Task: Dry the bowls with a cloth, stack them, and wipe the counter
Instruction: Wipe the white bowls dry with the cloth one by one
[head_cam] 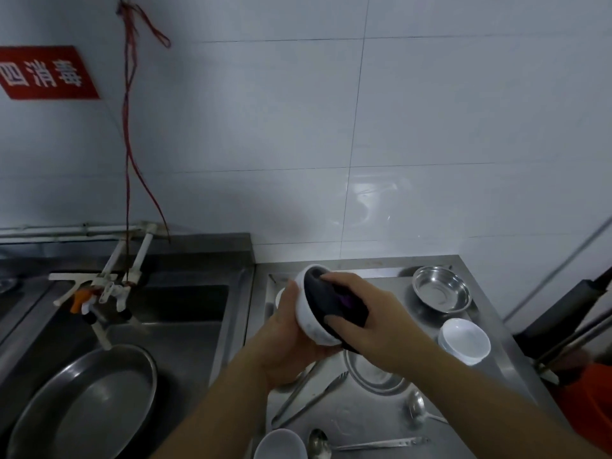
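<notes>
At the far left a red sign (pixel 46 72) with white characters is fixed to the white tiled wall, and thin red strings (pixel 127 127) hang down beside it to the white taps (pixel 109 286) over the steel sink (pixel 185 313). A large round steel pan (pixel 86 405) lies tilted in the sink's lower left corner.

The left hand (pixel 291 339) comes up from the bottom of the frame, forearm angled up and to the right, palm turned toward the right. Its fingers and thumb curl round the outside of a white bowl (pixel 311 323), which it holds tilted on its side above the steel desk (pixel 493 329), mouth facing right.

The right hand (pixel 367 313) reaches in from the lower right, forearm sloping up and to the left. Its fingers are bent over a dark cloth (pixel 334 303) with a purple patch and press it into the bowl's mouth; the fingertips lie at the upper rim and the thumb at the lower edge.

Below the hands, steel tongs (pixel 308 399) and a shallow steel dish (pixel 374 376) lie on the desk. At the bottom edge stands another white bowl (pixel 281 445), with a steel ladle (pixel 357 443) just beside it and a steel spoon (pixel 419 410) further right. Toward the back right a steel bowl (pixel 442 288) rests tilted, and nearer, a stack of white bowls (pixel 463 339) sits upright.
</notes>
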A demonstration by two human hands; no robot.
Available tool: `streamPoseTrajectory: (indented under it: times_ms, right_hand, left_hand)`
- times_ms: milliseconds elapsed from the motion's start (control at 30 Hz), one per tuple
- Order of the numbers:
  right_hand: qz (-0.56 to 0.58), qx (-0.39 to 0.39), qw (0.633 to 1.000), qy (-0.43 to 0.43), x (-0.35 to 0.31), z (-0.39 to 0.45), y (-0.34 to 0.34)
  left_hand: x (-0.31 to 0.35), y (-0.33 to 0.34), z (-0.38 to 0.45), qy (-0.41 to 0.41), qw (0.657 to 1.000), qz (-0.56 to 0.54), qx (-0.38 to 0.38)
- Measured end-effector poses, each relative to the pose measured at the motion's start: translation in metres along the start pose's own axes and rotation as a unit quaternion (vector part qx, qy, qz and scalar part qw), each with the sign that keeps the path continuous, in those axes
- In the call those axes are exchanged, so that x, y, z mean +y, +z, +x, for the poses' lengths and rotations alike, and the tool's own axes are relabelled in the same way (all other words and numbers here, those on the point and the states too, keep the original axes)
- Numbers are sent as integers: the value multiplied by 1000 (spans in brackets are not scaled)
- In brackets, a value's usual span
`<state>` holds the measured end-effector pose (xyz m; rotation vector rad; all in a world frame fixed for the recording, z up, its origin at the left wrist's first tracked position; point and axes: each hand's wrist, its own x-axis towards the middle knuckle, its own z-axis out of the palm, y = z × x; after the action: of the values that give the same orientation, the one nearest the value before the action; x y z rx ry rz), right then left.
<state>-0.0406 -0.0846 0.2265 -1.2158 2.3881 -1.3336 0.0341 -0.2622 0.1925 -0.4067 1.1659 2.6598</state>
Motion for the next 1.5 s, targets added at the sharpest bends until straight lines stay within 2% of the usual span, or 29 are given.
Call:
streamPoseTrajectory:
  times_ms: [67, 133, 267, 300, 367, 467, 567, 700, 767, 800, 867, 967, 1033, 1067, 1100, 1133, 1167, 1233, 1267, 1300, 1400, 1467, 1500]
  right_hand:
    - [-65, -23, 996, -60, 0, -1, -5]
    - [-147, -42, 976, -153, 2, 3, -13]
    - [-315, -66, 898, -301, 1, 19, -33]
    - [-349, -73, 882, -307, 0, 22, -35]
    - [-394, -100, 875, -263, -4, 26, -36]
    - [-392, -150, 900, -119, -16, 30, -29]
    - [-317, -187, 930, 9, -28, 35, -24]
    - [-202, -250, 936, 144, -35, 36, -30]
    - [-62, -242, 941, 230, -33, 33, -36]
    - [44, -225, 930, 288, -30, 28, -38]
    - [246, -185, 875, 373, -28, 19, -42]
    - [478, -129, 763, 415, -29, 3, -36]
    - [574, -65, 702, 417, -31, -2, -25]
    - [605, -25, 682, 410, -31, -2, -17]
    - [618, 16, 678, 396, -32, -1, -8]
    - [604, 58, 701, 375, -31, 2, -1]
    - [556, 99, 747, 350, -31, 5, 5]
    - [370, 156, 867, 296, -24, 11, 9]
    - [260, 169, 912, 267, -21, 13, 10]
    - [159, 175, 943, 235, -16, 15, 9]
    - [-68, 127, 985, 98, -6, 12, 1]
    - [-206, 21, 978, 5, 1, 14, -8]
    - [-241, -23, 970, -14, 1, 16, -15]
  left_hand:
    - [-4, 0, 0, -12, 998, -49, -27]
    - [-8, 6, -1, -18, 994, -94, -42]
    - [-9, 28, -5, -4, 984, -175, -24]
    - [-9, 31, -6, 9, 985, -173, -8]
    - [-7, 37, -8, 29, 993, -105, 45]
    - [3, 41, -9, 43, 994, -32, 98]
    - [8, 45, -9, 60, 988, 72, 120]
    - [4, 36, -7, 64, 981, 149, 107]
    - [3, 30, -7, 54, 983, 156, 84]
    - [3, 27, -8, 54, 984, 152, 73]
    - [3, 25, -10, 59, 987, 143, 37]
    - [0, 24, -11, 70, 988, 133, -21]
    - [-3, 25, -11, 79, 991, 93, -44]
    - [-3, 27, -10, 74, 994, 71, -37]
    - [-4, 29, -7, 65, 996, 55, -23]
    - [-6, 31, -5, 55, 997, 51, -3]
    - [-9, 33, -2, 47, 997, 55, 23]
    - [-14, 36, 3, 49, 995, 63, 57]
    - [-15, 37, 5, 53, 995, 63, 62]
    - [-16, 39, 7, 57, 994, 63, 66]
    - [-12, 43, 11, 55, 992, 69, 95]
    - [-8, 39, 14, 43, 990, 67, 117]
    - [-5, 38, 15, 39, 990, 67, 115]
